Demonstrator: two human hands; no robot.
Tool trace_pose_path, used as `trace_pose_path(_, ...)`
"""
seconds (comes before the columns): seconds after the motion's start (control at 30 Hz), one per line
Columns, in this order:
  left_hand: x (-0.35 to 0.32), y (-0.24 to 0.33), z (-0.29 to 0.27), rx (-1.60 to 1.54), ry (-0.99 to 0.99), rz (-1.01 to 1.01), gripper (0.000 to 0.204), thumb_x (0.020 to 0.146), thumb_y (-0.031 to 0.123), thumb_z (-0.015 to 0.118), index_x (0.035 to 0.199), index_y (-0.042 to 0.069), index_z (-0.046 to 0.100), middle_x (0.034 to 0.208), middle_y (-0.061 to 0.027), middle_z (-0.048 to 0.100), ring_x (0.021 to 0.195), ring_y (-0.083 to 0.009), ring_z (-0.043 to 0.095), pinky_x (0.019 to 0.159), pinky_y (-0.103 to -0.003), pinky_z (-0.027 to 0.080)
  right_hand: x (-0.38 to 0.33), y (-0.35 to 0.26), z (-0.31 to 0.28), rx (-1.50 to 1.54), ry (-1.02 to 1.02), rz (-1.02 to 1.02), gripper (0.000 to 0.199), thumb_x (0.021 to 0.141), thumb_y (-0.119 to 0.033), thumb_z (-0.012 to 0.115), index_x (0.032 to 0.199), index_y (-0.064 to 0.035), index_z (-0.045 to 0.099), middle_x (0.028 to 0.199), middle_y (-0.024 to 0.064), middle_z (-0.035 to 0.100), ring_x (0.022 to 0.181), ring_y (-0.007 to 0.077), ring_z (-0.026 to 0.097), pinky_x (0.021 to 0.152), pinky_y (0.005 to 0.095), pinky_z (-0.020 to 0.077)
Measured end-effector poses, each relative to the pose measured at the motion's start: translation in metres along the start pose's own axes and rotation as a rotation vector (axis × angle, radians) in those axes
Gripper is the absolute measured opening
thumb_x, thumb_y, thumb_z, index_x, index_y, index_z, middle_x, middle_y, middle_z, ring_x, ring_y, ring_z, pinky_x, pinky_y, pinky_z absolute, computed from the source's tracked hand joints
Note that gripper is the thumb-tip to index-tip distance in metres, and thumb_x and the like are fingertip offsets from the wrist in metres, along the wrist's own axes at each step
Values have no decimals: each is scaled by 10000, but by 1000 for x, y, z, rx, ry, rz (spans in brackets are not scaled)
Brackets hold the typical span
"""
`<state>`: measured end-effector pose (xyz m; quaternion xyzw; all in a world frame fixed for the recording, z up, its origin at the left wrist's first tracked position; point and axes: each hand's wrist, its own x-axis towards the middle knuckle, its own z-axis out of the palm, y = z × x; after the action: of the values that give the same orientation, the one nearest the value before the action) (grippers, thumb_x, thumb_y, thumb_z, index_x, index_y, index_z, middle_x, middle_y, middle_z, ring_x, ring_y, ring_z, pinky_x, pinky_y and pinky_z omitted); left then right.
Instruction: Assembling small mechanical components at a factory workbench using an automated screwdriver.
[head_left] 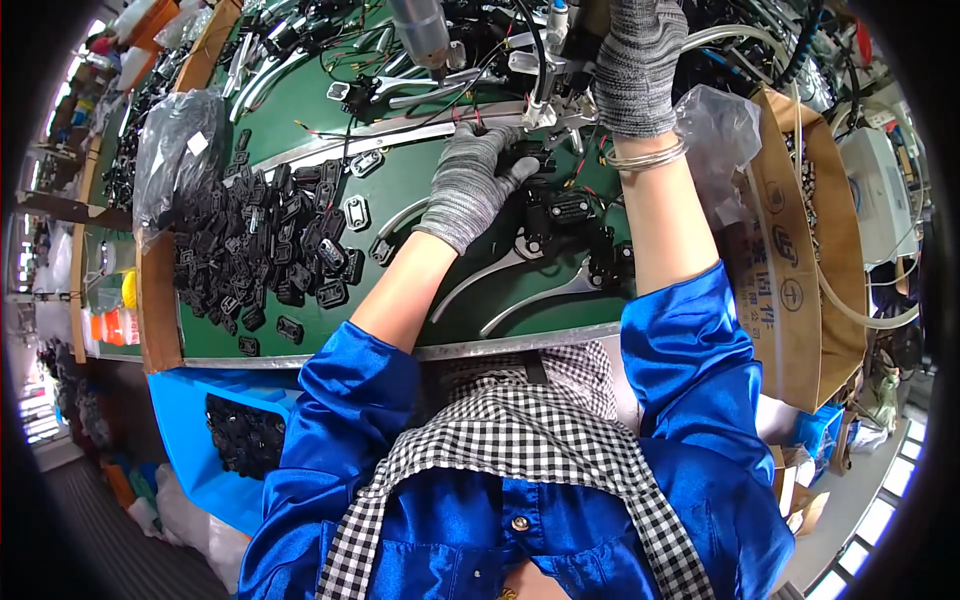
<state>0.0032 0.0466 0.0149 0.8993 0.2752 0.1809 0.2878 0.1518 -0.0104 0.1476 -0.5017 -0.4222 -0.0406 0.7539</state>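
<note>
Head view: a silver metal part sits between the gloved hands.

From the wearer's head, one fisheye view looks down (straight edges bend toward its rim), taking in the grey knit-gloved left hand above centre, the flat green worktop around that hand, and the black-and-white checked cloth apron nearer the camera than it.

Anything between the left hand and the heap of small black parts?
Yes: a curved silver lever lies just left of the left hand, then a pale-faced plate by the heap of small black parts. Both are on the green tabletop, probably low enough to reach over.
</note>
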Motion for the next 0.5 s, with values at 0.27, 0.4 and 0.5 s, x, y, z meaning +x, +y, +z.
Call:
trace_pose_path(0.27, -2, -1, 0, 58, 16, 34, 485, 811, 371, 740, 1201, 105, 629, 1165, -247, 552, 1069, -381, 573, 951, -441, 475, -9, 7, 8, 7, -5, 28, 351, 961, -375, 592, 954, -26, 629, 751, -30, 584, 648, 65, 465, 576, 251, 381)
trace_pose_path(0.4, -2, 2, -1, 66, -5, 24, 488, 815, 372, 736, 1202, 99, 623, 1169, -246, 553, 1070, -385, 571, 947, -448, 477, -8, 12, 2, 1, -6, 43, 349, 962, -374, 591, 955, -28, 630, 753, -30, 584, 651, 64, 468, 579, 250, 384)
trace_pose_path(0.5, -1, -1, 2, 69, 3, 30, 489, 815, 372, 735, 1200, 92, 621, 1168, -244, 556, 1069, -387, 572, 944, -448, 478, -16, 11, 3, -1, -10, 51, 347, 962, -374, 591, 956, -29, 630, 754, -30, 584, 654, 63, 471, 582, 249, 386)
